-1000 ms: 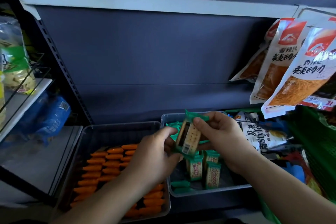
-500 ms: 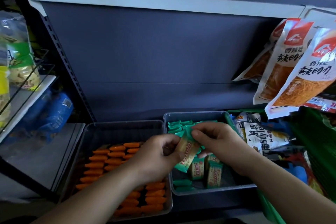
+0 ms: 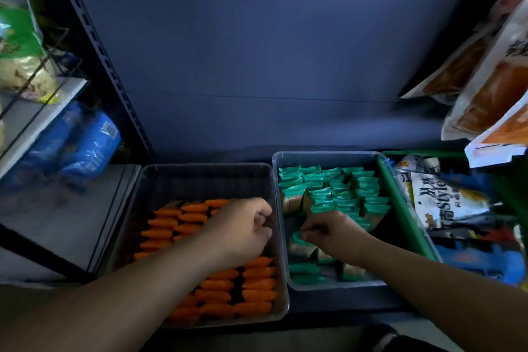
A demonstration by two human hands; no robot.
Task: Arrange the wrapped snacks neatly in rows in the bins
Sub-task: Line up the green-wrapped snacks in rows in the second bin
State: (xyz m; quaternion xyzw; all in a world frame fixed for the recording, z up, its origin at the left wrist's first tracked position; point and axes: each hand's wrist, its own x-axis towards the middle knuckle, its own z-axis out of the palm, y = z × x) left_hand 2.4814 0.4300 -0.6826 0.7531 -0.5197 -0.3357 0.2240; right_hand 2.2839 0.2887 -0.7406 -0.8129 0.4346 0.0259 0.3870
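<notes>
A green snack (image 3: 297, 237) is pinched by the right hand (image 3: 334, 233) inside the right bin (image 3: 325, 155), near its left wall, with bare floor just behind. The left hand (image 3: 243, 227) is curled above the left bin (image 3: 205, 168); whether it holds anything cannot be told. Earlier, the snack was raised between both hands.

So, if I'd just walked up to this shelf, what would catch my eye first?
Probably the bright orange snacks lined up in rows in the clear left bin, beside the green snacks packed into the right bin. Next, the right hand pinches one green packet near that bin's front, while the left hand hangs over the orange rows, fingers curled. Big orange-and-white bags hang at the upper right.
</notes>
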